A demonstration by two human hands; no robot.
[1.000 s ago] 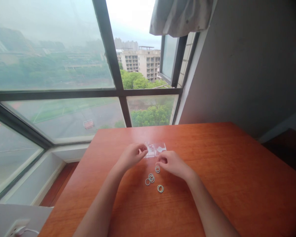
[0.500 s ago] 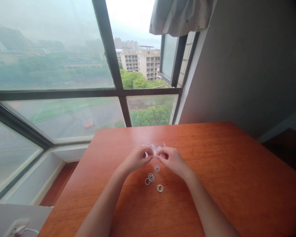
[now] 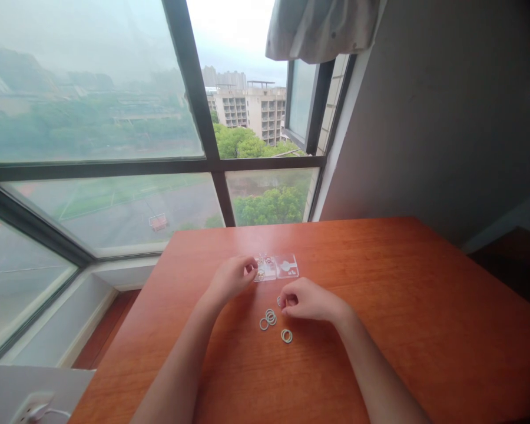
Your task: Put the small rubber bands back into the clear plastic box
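Note:
A small clear plastic box (image 3: 269,272) lies open on the table, its transparent lid (image 3: 288,266) folded out to the right. Several rings lie inside the box. My left hand (image 3: 234,278) pinches the box's left edge. Closer to me, my right hand (image 3: 311,300) is closed at the fingertips over a pale ring (image 3: 279,301), which they partly cover. Nearby on the wood are a cluster of overlapping pale rings (image 3: 271,317), a ring (image 3: 264,324) touching its left side, and an overlapping pair of rings (image 3: 287,336).
The reddish-brown wooden table (image 3: 406,294) reaches to the window frame (image 3: 216,165) at the back. A grey wall (image 3: 424,135) rises on the right. At the lower left a white plug (image 3: 36,410) sits in a wall socket.
My right hand has come away from the box, towards me and down to the rings. My left hand has shifted slightly left, and the opened box is now uncovered.

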